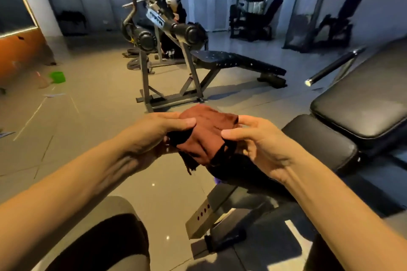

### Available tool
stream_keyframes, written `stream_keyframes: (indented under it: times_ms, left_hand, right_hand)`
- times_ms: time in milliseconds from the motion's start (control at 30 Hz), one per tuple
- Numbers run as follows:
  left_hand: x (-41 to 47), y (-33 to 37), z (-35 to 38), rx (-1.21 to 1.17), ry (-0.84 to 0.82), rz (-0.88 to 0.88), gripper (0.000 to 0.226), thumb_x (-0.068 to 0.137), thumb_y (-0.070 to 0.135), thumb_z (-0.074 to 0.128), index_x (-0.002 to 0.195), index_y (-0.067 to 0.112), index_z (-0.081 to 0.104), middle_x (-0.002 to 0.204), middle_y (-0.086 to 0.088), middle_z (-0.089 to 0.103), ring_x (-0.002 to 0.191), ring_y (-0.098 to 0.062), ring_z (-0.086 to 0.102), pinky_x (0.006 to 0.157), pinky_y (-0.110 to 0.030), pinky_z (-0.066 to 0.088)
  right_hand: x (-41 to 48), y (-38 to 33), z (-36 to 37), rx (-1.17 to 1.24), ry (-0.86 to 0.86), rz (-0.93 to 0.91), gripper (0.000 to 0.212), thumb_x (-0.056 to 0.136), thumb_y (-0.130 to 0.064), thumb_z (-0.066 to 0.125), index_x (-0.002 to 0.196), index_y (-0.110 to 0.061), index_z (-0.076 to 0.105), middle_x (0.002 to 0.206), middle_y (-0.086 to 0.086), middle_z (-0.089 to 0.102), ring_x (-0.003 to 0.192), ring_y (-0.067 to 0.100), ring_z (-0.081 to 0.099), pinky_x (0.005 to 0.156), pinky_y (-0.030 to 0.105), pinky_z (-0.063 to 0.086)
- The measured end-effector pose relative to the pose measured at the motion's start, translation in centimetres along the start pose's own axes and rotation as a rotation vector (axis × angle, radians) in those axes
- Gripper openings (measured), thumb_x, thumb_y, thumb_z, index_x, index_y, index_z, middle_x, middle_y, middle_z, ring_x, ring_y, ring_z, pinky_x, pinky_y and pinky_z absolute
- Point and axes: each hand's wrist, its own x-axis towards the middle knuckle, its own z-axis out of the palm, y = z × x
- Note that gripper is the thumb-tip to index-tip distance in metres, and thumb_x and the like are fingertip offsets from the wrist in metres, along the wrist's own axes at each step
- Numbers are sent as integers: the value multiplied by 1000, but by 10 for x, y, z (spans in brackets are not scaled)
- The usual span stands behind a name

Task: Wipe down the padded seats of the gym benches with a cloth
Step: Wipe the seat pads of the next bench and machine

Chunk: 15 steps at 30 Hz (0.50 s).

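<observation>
Grey floor tiles [105,103] run across a dim gym, with an orange wall panel [19,57] off at ten o'clock and a small green tub [58,77] on the floor in front of it.

You hold the reddish-brown cloth [204,134] bunched in the air at the middle of your view, above the floor and clear of every pad. Your left hand [154,134] grips its nine o'clock side, with the fingers [182,123] curled over the fold. Your right hand [255,143] pinches the three o'clock edge between thumb and fingertips, and the rest of that hand is loosely spread.

A black padded bench [343,160] sits at three o'clock. Its seat pad [319,138] is just beside your right hand, and the back pad [363,105] rises beyond it toward two o'clock. The steel frame [202,215] of this bench, with its row of holes, juts out at six o'clock, below the cloth. Your knee [99,237] is at seven o'clock.

At twelve o'clock, well apart from you, stands a decline bench [237,61] with round roller pads [191,33] at its raised end. A chrome bar [337,66] pokes out at two o'clock, above the back pad. Weight machines [251,20] line the far wall at one o'clock.
</observation>
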Motion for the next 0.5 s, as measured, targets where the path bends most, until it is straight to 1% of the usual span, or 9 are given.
stream_keyframes:
  times_ms: [67,133,167,233,300,333,400,467,500]
  left_hand:
    - [-10,5,-2,46,-64,11,38,76,22,75,110,4,74,109,-8,76,107,-26,70,92,-37,54]
    - [-19,8,-4,111,-125,54,24,78,16,74,100,6,75,105,-4,77,103,-23,72,88,-36,54]
    - [-20,8,-3,144,-129,84,14,80,15,74,93,9,75,101,-2,78,102,-21,72,87,-35,53]
    - [-19,2,-4,190,-78,167,7,81,17,78,83,11,73,93,-1,78,100,-19,71,87,-35,52]
    - [-10,-4,-8,217,-10,257,11,79,20,82,77,15,73,88,2,76,95,-11,70,88,-34,50]
    - [-4,-6,-13,208,14,296,12,79,20,83,74,18,72,91,6,75,95,-5,68,90,-34,49]
    - [12,-8,-29,213,-2,385,14,77,22,85,71,22,72,113,17,69,112,-2,60,103,-43,46]
    - [34,-9,-43,240,-119,482,16,78,21,85,73,24,70,132,20,62,129,-8,52,114,-53,37]
    - [45,-9,-50,223,-190,520,16,79,17,84,76,20,69,132,17,64,131,-9,53,114,-53,37]
  right_hand:
    - [-12,-3,10,-10,122,-55,37,83,0,72,119,-5,71,111,12,76,103,32,70,82,33,58]
    - [-25,-6,20,-17,227,-68,31,86,-1,68,116,-6,74,112,15,75,107,35,69,96,42,56]
    - [-30,-7,23,4,294,-64,30,87,-3,67,117,-4,73,113,18,74,106,35,69,98,46,53]
    - [-34,-9,32,65,367,-43,28,89,-6,64,115,2,70,116,24,71,96,34,67,89,45,54]
    - [-30,-10,47,80,366,-27,25,84,-8,70,108,-4,65,114,26,68,97,33,65,85,43,53]
    - [-24,-9,53,48,367,-20,37,78,-5,75,111,-10,59,118,24,64,104,33,64,89,43,53]
    - [-10,-8,62,-29,403,-5,73,73,9,75,135,-18,47,131,20,58,114,36,63,98,52,53]
    - [3,-15,64,-106,450,-21,86,76,20,67,146,-21,40,129,20,60,111,38,66,98,54,54]
    - [7,-19,63,-131,457,-29,86,76,22,64,145,-22,42,125,22,64,109,38,68,99,54,54]
